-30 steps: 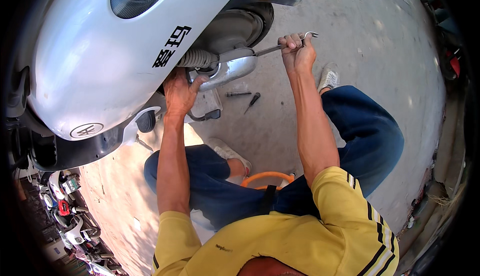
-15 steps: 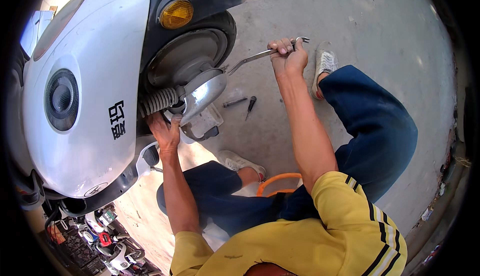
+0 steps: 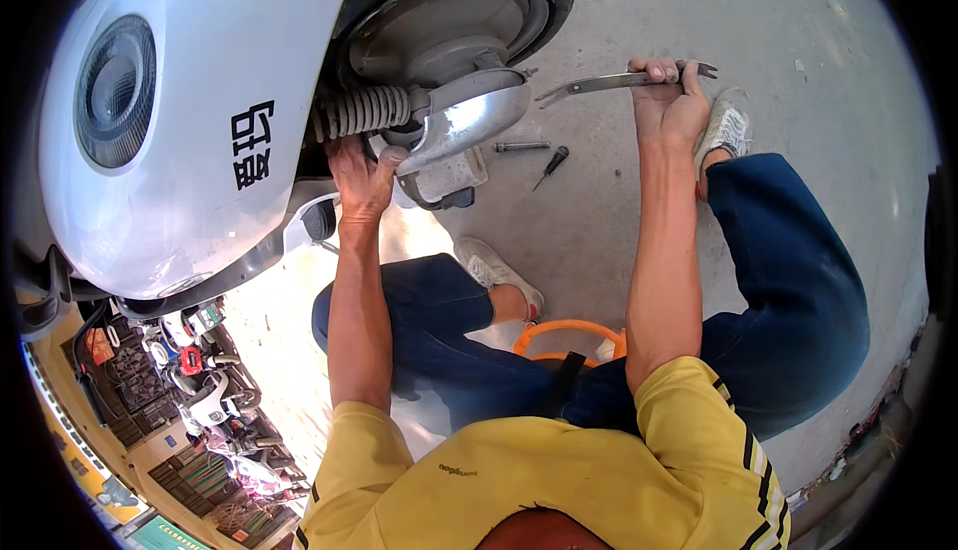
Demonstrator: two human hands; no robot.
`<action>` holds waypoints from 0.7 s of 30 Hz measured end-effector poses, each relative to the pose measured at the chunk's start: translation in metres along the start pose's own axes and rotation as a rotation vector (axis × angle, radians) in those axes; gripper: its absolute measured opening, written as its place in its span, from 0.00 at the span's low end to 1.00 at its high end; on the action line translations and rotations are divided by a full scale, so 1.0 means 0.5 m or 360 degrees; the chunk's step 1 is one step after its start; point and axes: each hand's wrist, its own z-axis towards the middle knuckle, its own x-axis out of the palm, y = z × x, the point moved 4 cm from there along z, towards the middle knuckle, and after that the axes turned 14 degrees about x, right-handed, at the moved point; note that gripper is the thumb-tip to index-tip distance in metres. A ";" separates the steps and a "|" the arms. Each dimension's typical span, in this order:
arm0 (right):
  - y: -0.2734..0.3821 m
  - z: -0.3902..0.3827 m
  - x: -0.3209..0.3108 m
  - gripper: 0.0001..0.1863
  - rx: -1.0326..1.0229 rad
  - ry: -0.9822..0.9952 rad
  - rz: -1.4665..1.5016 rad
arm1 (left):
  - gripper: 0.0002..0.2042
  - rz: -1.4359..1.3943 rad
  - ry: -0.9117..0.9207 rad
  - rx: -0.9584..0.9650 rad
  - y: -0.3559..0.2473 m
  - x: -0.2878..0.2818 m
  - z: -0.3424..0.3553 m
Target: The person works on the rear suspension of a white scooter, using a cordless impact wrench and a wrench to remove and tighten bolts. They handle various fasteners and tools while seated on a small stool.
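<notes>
the right hand has its fingers curled closed round a bar, with the thumb folded over it near 1 end. that forked end pokes out just right of the thumb; the longer end reaches left of the fingers, and its forked tip hangs near the silver cover of the scooter but apart from it. the left hand reaches up to the scooter, its fingertips hidden under the spring, so how far they are open, or what they grip, i cannot tell; its thumb lies by the lower edge of the cover. the wheel is above and right of the left fingers, and the round lamp is well to their left. on the ground, between the 2 hands, lie a rod and a screwdriver, both below and left of the right fingers. 1 shoe is just right of the right hand. an orange ring shows between the legs, well below the fingers of both hands. parked bikes stand far below and left of the left fingers.
</notes>
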 end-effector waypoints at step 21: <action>-0.425 -0.381 -0.058 0.16 0.1740 0.0189 -0.1430 | 0.22 -0.1770 0.0246 -0.0820 -0.161 -0.001 -0.211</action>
